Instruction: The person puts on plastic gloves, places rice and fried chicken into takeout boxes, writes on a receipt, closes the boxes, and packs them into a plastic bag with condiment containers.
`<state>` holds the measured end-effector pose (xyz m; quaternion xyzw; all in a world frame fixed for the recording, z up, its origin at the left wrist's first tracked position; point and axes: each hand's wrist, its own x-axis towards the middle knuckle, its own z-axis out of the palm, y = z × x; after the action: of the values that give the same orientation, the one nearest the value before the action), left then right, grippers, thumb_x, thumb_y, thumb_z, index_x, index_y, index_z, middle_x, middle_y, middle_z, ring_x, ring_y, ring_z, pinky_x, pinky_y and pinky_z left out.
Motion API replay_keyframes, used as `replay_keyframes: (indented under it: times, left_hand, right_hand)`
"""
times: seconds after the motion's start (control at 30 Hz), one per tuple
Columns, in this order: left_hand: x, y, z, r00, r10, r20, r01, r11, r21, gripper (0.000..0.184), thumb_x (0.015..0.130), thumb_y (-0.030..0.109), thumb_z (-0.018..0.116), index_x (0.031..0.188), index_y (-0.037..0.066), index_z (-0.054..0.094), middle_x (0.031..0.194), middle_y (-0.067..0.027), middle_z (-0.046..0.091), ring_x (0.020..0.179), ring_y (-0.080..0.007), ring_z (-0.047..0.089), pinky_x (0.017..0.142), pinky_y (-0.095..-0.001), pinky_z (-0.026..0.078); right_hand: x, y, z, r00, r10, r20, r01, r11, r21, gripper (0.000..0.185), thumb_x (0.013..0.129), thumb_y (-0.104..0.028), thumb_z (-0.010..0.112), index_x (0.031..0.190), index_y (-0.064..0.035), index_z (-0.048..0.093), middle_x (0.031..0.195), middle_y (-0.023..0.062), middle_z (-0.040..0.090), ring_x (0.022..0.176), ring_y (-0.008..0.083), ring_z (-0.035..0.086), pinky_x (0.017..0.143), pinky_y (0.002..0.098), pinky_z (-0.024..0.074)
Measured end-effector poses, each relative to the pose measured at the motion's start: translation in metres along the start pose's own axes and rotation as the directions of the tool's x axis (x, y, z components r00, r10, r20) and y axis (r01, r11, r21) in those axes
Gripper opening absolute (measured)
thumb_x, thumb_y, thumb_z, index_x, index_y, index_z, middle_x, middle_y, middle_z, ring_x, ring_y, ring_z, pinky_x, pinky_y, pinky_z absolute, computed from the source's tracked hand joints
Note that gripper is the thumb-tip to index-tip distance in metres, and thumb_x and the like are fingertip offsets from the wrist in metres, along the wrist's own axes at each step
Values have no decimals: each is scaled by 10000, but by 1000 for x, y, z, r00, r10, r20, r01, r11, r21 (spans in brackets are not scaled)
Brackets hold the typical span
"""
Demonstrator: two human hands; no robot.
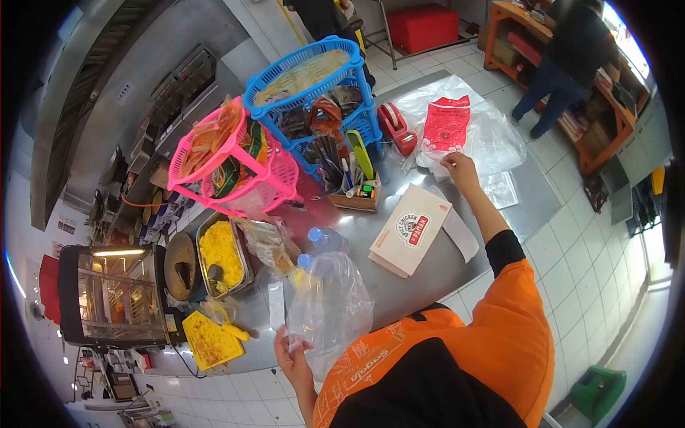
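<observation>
At the near edge of the metal table, my left hand point(294, 358) has its fingers closed on the crumpled rim of a clear plastic bag point(332, 299). Just above those fingers is a white paper slip point(277, 305); whether they touch it is unclear. My right hand point(460, 171) reaches across to the far end, its fingers pinched at the lower edge of a red printed plastic bag point(447, 123). That red bag rests on a pile of clear plastic bags point(492, 135). Between my arms lies a folded "Spicy Chicken" paper bag point(412, 230).
Left of centre stand a pink basket rack point(242, 189), a blue basket rack point(314, 78) and a pan of yellow food point(222, 253). A red tape dispenser point(397, 130) is beside the clear bags. Bottles point(327, 239) stand mid-table. Another person point(571, 57) works at the back right.
</observation>
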<state>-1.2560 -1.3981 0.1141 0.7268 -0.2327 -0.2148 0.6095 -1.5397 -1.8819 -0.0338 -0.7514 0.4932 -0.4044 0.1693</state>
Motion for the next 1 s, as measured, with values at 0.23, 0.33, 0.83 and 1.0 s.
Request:
replay_keyframes:
  times: [0.23,0.33,0.83,1.0]
  left_hand:
    - [26,27,111,855,424,299,-511,786,347,279,852,42,577,1127,51,614,915,-85,465,900,-235,522,772,-356,460]
    - [48,72,198,752,389,532,-611,715,339,272,800,215,703,1054,127,662,922,-119,475,915,-289,540,771,-372,464]
    - [155,9,440,741,242,626,-478,846,238,258,798,301,684,887,58,682,857,-132,674,841,-292,653,741,-397,498]
    - [154,10,439,739,240,630,-475,848,234,249,788,241,688,958,61,656,895,-117,647,827,-296,637,723,-394,490]
  right_hand:
    - [6,-35,-35,982,158,105,-185,920,345,123,762,-94,751,785,-1,673,727,51,670,676,98,607,640,253,481]
    - [5,-22,-35,957,218,190,-283,840,462,135,765,-121,747,796,-15,669,740,44,669,691,109,608,631,257,472]
    - [-14,-16,-35,910,321,262,-406,562,721,97,852,-78,682,839,8,641,791,43,649,712,104,616,651,243,533]
    - [-12,-17,-33,889,394,235,-423,510,749,106,836,-89,696,876,-2,651,781,36,649,718,96,611,650,245,522]
